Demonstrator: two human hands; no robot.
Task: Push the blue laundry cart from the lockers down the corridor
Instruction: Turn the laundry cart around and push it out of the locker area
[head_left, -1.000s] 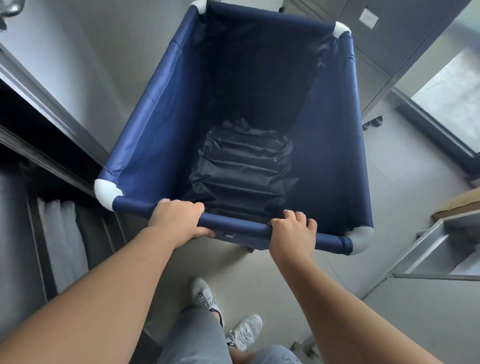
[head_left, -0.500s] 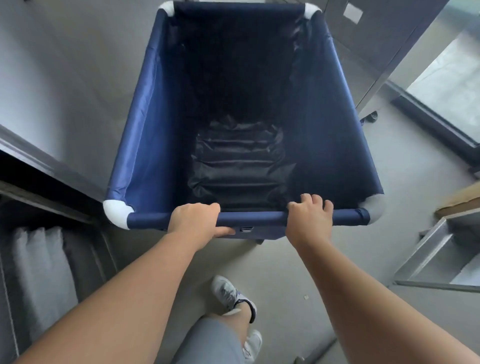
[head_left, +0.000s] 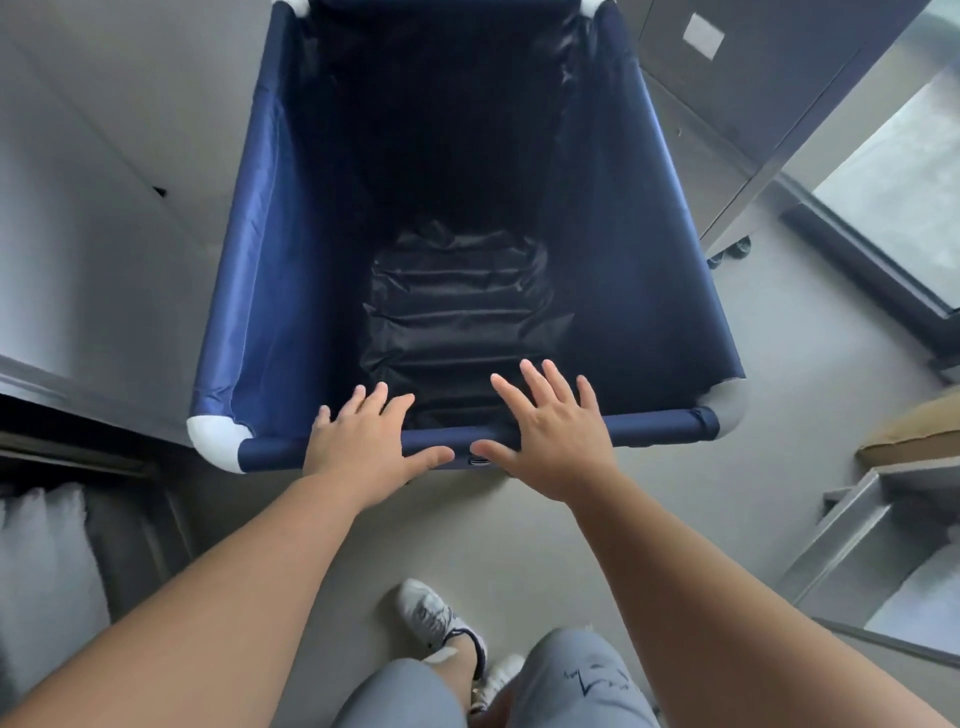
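Both hands lie open on the near rail (head_left: 649, 423) of the blue laundry cart (head_left: 644, 291), with the fingers spread and not wrapped around the bar. The left hand (head_left: 358, 441) rests over the left-middle part of the rail, its thumb pointing toward the centre. The right hand (head_left: 553, 441) sits just beside it on the right, fingers fanned over the edge above the dark inside of the cart. Whether the palms press on the rail or only hover above it cannot be told.

The cart stands directly in front of the person, its long axis running away from the body. It looks empty, with only the wrinkled dark lining (head_left: 457, 317) at the bottom. Grey lockers (head_left: 737, 104) stand close on the right of its far end, and a plain wall (head_left: 104, 208) runs along the left.

The two hands are about equally near the rail, so a forward push would probably go straight. It seems the person must close the fingers again, or push with flat palms.
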